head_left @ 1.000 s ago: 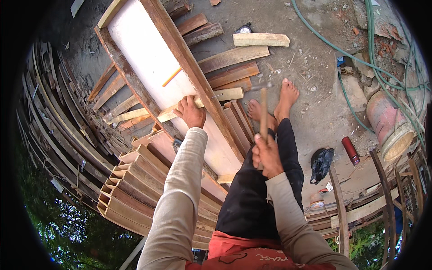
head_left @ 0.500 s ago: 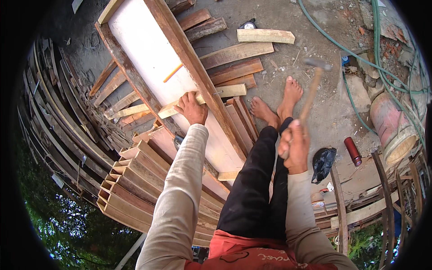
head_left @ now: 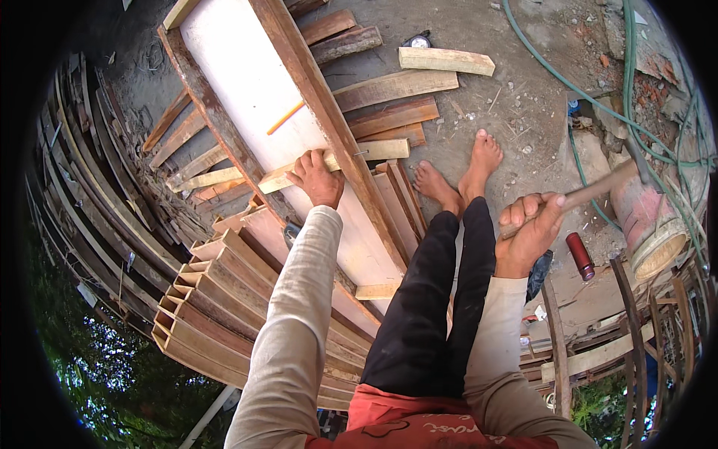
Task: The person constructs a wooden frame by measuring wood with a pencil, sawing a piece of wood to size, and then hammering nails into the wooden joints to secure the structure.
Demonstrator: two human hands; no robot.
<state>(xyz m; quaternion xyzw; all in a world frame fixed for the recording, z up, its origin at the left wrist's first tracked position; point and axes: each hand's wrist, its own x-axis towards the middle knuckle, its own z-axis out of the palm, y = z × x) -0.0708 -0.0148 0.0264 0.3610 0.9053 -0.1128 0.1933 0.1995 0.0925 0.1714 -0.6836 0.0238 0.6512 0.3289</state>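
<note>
My left hand (head_left: 318, 181) is closed around a short wooden crosspiece (head_left: 275, 182), set between the long rails of a wooden frame (head_left: 303, 71). A nail (head_left: 362, 153) sticks out of the near rail's outer side, in line with that crosspiece. Away to the right, my right hand (head_left: 532, 228) grips a hammer (head_left: 602, 185) by its handle, the head pointing away to the far right. Inside the frame lies a pale panel (head_left: 232, 56) with an orange pencil (head_left: 286, 118) on it.
Stacked wooden frames (head_left: 217, 322) stand under and left of the work. Loose wood offcuts (head_left: 396, 88) and a tape measure (head_left: 419, 41) lie on the ground. At the right are a green hose (head_left: 542, 56), a red bottle (head_left: 580, 256) and a bucket (head_left: 651, 232).
My right hand has swung to the right with the hammer, whose head now points farther right, beside the bucket. My left hand stays on the crosspiece.
</note>
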